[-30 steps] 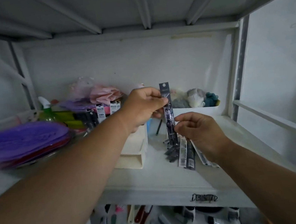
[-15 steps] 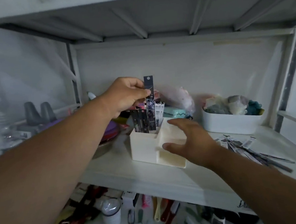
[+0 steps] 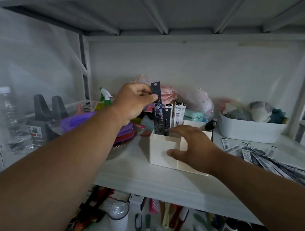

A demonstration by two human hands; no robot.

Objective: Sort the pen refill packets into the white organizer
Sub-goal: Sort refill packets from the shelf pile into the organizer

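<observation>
On the shelf [image 3: 135, 171], purple plates [image 3: 125, 131] sit at the left. The left hand [image 3: 133, 103] pinches a dark refill packet [image 3: 157, 108] near its top; the packet stands upright, long axis vertical, hang-hole end up, lower end inside the white organizer's [image 3: 161, 152] rear-left compartment beside other standing packets [image 3: 179, 115]. The right hand [image 3: 192, 147], fingers spread and relaxed, rests on the organizer's rim. Loose packets [image 3: 261, 158] lie flat further right, below a white bin [image 3: 249, 132].
</observation>
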